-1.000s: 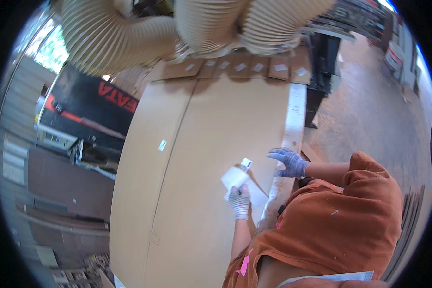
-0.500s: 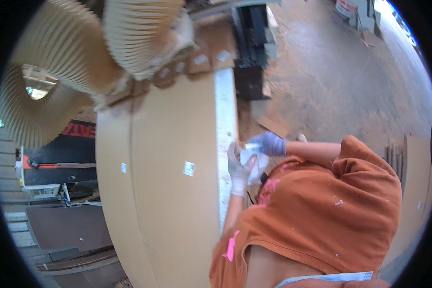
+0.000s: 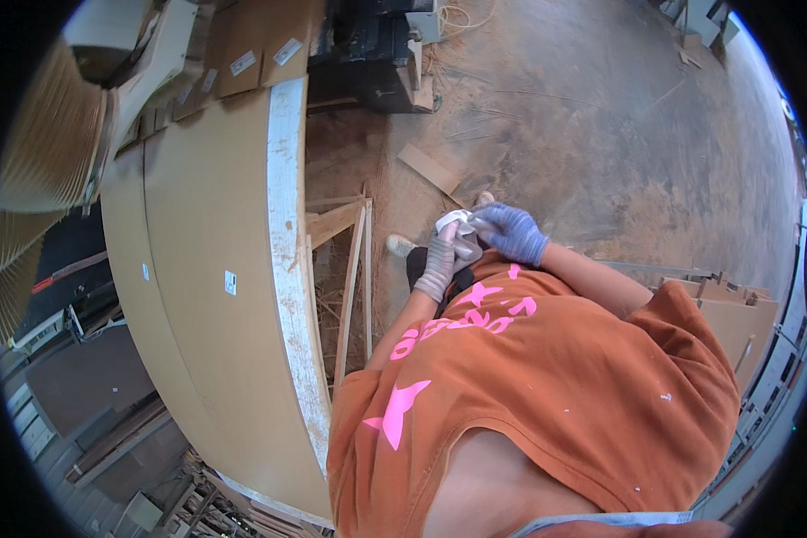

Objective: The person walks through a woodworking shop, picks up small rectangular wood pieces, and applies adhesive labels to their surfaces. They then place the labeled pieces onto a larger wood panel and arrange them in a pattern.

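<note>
Both of my hands are close together in front of my body, with a white crumpled sheet (image 3: 465, 248) between them. It looks thin and soft; I cannot tell if it is paper, plastic or cloth. My left hand (image 3: 437, 265), in a pale grey glove, grips the sheet's left side, and a bare fingertip lies over it. From the right, my right hand (image 3: 516, 235), in a blue-purple glove, is closed on the sheet's upper edge. Its fingertips are partly hidden and slightly blurred.
Left of me lie long tan boards (image 3: 215, 224) with small labels, beside a white worn edge strip (image 3: 284, 197). A wooden frame (image 3: 354, 278) stands between strip and legs. Ribbed hoses (image 3: 49, 143) hang at far left. A cardboard piece (image 3: 428, 174) lies on the dusty floor (image 3: 583, 170).
My view has swung so the boards sit further left and more floor shows. My hands have moved away from the board edge, still holding the white sheet, which now looks more crumpled.
</note>
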Available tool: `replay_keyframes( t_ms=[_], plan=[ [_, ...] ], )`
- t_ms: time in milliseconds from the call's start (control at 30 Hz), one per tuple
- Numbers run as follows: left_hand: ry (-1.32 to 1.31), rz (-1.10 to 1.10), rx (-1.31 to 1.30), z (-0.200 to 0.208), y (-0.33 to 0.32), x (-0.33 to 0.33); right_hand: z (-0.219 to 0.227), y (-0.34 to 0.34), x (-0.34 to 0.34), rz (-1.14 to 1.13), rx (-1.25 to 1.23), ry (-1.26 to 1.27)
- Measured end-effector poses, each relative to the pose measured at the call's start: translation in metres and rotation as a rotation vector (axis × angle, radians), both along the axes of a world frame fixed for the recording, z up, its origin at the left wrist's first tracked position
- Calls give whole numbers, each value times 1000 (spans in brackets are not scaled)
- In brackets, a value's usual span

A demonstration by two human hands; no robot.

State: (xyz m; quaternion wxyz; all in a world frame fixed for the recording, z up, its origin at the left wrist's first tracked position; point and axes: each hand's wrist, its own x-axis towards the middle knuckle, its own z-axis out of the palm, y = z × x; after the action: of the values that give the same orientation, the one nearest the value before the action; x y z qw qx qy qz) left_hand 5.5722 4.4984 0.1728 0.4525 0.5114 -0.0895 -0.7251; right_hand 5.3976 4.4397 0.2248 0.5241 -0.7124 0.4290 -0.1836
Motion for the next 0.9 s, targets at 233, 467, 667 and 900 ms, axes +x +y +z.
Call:
replay_keyframes(
  t_ms=[233, 467, 667, 900],
  plan=[
    [-159, -168, 105, -12, -18, -20, -29, 11, -13, -39, 235, -190],
    [-505, -421, 230, -100, -14, 5, -87, 11, 6, 168, 522, 72],
    [-1110, -1134, 86, -175, 18, 71, -255, 1, 21, -96, 613, 571],
    [-1049, -1271, 108, -247, 16, 79, -432, -27, 30, -125, 752, 889]
  ],
)
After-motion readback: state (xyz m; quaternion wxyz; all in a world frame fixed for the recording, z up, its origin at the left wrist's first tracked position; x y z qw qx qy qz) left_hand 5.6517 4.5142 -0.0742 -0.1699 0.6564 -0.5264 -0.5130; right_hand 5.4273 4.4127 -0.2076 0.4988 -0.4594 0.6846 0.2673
